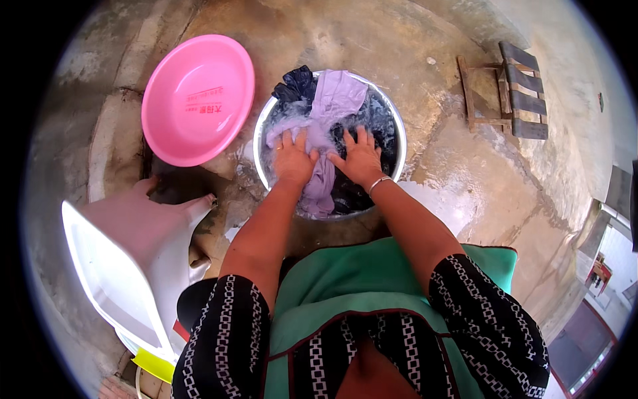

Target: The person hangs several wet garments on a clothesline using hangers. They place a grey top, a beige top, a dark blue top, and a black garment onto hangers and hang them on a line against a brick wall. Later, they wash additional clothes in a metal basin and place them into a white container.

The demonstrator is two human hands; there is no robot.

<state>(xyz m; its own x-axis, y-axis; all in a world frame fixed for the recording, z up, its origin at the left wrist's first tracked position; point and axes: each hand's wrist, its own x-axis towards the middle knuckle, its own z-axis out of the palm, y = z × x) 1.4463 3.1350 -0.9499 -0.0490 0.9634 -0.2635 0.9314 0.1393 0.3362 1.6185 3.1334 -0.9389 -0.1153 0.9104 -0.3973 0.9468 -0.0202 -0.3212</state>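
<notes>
A round metal basin (401,143) stands on the floor in front of me, holding sudsy water and wet laundry. A lilac garment (337,94) runs from the far rim down through the middle. Dark garments lie around it, one dark cloth (294,85) bunched up at the far left rim. My left hand (294,159) presses on the lilac garment, fingers stretched forward and apart. Just right of it, my right hand (361,159) rests with spread fingers on dark cloth, its thumb toward the lilac one. Suds partly cover the cloth under both hands.
A pink plastic basin (199,73) sits at the far left. Nearer, a white sink (109,286) stands beside my left arm, with a yellow object (153,366) below it. A low stool with dark straps (527,93) is at the far right. The concrete floor (458,193) is wet.
</notes>
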